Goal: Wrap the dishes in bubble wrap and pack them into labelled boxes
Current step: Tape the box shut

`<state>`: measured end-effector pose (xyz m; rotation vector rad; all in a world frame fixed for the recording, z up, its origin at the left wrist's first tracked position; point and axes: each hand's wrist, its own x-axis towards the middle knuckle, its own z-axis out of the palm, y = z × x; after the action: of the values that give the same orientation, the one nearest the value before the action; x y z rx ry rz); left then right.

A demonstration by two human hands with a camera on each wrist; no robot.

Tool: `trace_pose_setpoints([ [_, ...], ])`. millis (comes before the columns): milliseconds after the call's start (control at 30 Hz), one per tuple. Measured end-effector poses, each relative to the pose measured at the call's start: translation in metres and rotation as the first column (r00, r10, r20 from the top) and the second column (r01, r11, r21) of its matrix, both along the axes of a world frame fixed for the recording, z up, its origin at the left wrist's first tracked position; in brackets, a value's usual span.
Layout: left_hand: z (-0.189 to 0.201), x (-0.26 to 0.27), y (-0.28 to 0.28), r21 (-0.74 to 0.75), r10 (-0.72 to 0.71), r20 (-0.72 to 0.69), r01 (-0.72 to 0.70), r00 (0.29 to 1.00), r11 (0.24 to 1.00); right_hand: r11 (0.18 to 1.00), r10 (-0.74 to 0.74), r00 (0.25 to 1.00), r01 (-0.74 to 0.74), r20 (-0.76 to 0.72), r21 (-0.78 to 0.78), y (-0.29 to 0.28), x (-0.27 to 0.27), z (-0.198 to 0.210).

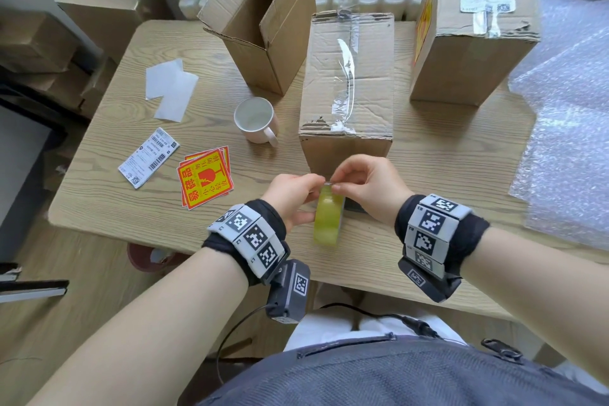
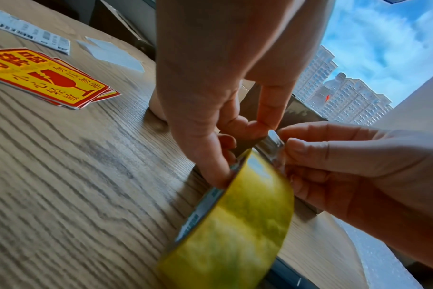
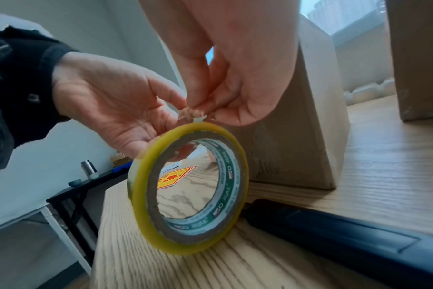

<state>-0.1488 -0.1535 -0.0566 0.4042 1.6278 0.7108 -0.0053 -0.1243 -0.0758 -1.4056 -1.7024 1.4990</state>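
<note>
Your left hand (image 1: 290,196) is steadying the tape roll (image 1: 328,219) upright on the table (image 1: 428,175); your right hand (image 1: 365,184) is pinching its loose end, probably thin, clingy and tearable, so keep gripping its edge.

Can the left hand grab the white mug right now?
Probably not just yet: the left hand is busy holding the tape roll upright. The way to the mug looks free, though; only bare table lies between them.

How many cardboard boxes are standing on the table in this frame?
3. An open box at the back left, a taped box in the middle just beyond the hands, and a labelled box at the back right. More boxes sit off the table.
</note>
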Motion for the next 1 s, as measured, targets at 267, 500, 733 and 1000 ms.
trace_pose_setpoints([
  [267,0.004,0.003,0.000,-0.002,-0.013,0.004,0.013,1.000,1.000,0.998,0.024,0.985,-0.033,0.171,0.050,-0.002,-0.002,-0.001],
  [500,0.004,-0.004,-0.010,0.158,-0.107,0.031,0.101,0.994,0.982,0.999,-0.013,0.994,0.019,0.113,-0.050,0.003,0.001,0.002],
  [733,-0.004,-0.006,-0.010,0.212,-0.184,-0.381,0.280,0.906,0.936,0.985,-0.060,0.998,0.056,-0.024,-0.164,0.003,0.006,0.005],
  [1000,-0.026,0.001,-0.009,0.075,-0.324,-0.818,0.647,0.475,0.759,0.939,0.221,0.566,-0.344,0.794,-0.016,0.003,0.034,-0.027],
])
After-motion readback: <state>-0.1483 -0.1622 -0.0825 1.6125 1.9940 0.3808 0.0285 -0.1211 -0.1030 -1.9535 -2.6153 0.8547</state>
